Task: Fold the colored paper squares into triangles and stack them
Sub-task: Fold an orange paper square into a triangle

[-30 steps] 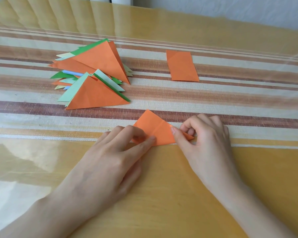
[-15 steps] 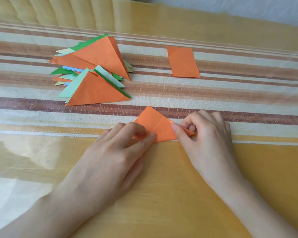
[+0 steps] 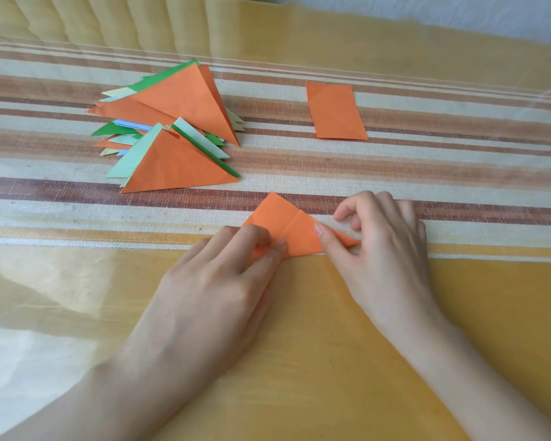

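Pinching orange triangle [image 3: 288, 229] corners: left hand [image 3: 217, 291], right hand [image 3: 385, 249]; folded pile [image 3: 175, 135] well apart.

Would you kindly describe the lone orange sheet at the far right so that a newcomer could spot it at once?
On the striped cloth, find the pile of triangles at the far left. Level with it to the right lies the orange sheet, flat and alone. Unlike every other paper here, it is a rectangle, not a triangle, and lies apart.

Left hand [image 3: 217, 281] and right hand [image 3: 385, 249], fingers [image 3: 248, 237] curled, pinch paper [image 3: 288, 222].
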Tool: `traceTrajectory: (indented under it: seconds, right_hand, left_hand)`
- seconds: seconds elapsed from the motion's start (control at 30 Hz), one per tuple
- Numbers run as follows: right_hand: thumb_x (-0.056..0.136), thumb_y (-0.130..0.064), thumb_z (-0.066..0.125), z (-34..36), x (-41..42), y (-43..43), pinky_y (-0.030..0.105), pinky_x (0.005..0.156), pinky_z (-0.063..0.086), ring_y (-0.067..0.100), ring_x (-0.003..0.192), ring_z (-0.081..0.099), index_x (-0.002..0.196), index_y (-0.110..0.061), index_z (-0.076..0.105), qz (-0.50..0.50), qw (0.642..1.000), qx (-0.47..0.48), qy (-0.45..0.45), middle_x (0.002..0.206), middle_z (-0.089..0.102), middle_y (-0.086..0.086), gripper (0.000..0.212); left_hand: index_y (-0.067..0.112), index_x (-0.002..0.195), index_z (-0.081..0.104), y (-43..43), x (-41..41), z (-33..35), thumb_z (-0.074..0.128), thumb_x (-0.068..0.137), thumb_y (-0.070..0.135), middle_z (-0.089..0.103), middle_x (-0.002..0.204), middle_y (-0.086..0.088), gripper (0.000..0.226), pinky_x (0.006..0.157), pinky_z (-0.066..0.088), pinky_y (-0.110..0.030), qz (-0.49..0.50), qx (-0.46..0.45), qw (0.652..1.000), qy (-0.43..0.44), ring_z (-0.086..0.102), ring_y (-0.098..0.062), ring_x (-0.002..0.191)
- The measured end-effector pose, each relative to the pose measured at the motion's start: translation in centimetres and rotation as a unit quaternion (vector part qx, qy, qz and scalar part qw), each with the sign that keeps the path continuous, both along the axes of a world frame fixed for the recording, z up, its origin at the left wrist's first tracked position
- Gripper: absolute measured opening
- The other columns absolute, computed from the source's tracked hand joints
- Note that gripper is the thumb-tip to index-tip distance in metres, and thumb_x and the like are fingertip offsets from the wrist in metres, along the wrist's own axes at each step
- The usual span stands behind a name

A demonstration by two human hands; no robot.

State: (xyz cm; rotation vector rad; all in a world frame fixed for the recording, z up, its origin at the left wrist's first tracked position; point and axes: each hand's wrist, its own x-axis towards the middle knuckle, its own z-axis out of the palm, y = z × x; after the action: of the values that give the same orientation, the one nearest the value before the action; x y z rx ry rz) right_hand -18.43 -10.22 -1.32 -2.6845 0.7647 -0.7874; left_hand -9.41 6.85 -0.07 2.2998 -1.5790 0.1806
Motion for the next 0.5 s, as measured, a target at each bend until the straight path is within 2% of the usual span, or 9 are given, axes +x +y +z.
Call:
traceTrajectory:
  seconds: [0.07, 0.13, 0.23, 0.33, 0.43, 0.5]
  right_hand:
    - [0.084, -0.048, 0.045, 0.0, -0.1, 0.1, 0.035, 0.072, 0.032, 0.026, 0.086, 0.046, 0.091, -0.018, 0.056, -0.008, 1.0, -0.009, 0.013, 0.086, 0.054, 0.0, 0.033]
    - [0.085, -0.044, 0.045, 0.0, -0.3, 0.1, 0.035, 0.074, 0.031, 0.024, 0.089, 0.041, 0.095, -0.018, 0.055, -0.003, 1.0, -0.009, 0.02, 0.091, 0.053, 0.002, 0.03]
    - [0.084, -0.031, 0.051, -0.1, -0.8, 0.0, 0.032, 0.077, 0.028, 0.022, 0.092, 0.037, 0.098, -0.016, 0.056, -0.003, 1.0, 0.001, 0.019, 0.095, 0.052, 0.005, 0.022]
    - [0.08, -0.018, 0.053, -0.3, -1.4, -0.1, 0.031, 0.084, 0.027, 0.021, 0.095, 0.035, 0.1, -0.015, 0.057, -0.001, 0.999, 0.033, 0.018, 0.098, 0.05, 0.005, 0.021]
    - [0.082, 0.003, 0.053, 0.2, -2.3, -0.9, 0.026, 0.089, 0.031, 0.019, 0.101, 0.04, 0.101, -0.017, 0.058, 0.018, 0.992, 0.122, 0.008, 0.103, 0.053, 0.001, 0.028]
    - [0.08, 0.015, 0.05, 1.2, -3.2, -2.0, 0.012, 0.088, 0.032, 0.014, 0.104, 0.048, 0.098, -0.019, 0.059, 0.049, 0.979, 0.199, -0.014, 0.102, 0.058, -0.002, 0.04]
  left_hand:
    - [0.003, 0.112, 0.069, -0.2, -0.7, 0.0, 0.039, 0.087, 0.016, 0.064, 0.101, -0.009, 0.04, 0.07, 0.041, -0.033, 0.017, 0.002, 0.999, -0.035, 0.06, -0.029, 0.085]
    - [0.002, 0.11, 0.069, -0.3, -1.1, -0.1, 0.04, 0.088, 0.015, 0.065, 0.099, -0.009, 0.039, 0.066, 0.048, -0.037, 0.025, 0.003, 0.998, -0.054, 0.062, -0.03, 0.084]
    - [0.002, 0.11, 0.069, -0.3, -1.2, 0.0, 0.039, 0.087, 0.017, 0.065, 0.098, -0.009, 0.04, 0.058, 0.052, -0.038, 0.031, 0.002, 0.998, -0.047, 0.062, -0.03, 0.081]
    - [0.004, 0.113, 0.068, -0.3, -1.2, -0.1, 0.04, 0.085, 0.019, 0.064, 0.1, -0.008, 0.042, 0.06, 0.051, -0.038, 0.037, 0.009, 0.998, -0.045, 0.06, -0.03, 0.082]
    - [0.007, 0.113, 0.068, -0.2, -1.1, -0.1, 0.039, 0.085, 0.021, 0.063, 0.102, -0.007, 0.043, 0.063, 0.048, -0.036, 0.036, 0.008, 0.999, -0.039, 0.06, -0.028, 0.084]
    - [0.008, 0.112, 0.068, -0.2, -0.9, 0.0, 0.039, 0.084, 0.021, 0.063, 0.101, -0.006, 0.042, 0.067, 0.042, -0.032, 0.029, 0.003, 0.999, -0.037, 0.058, -0.027, 0.084]
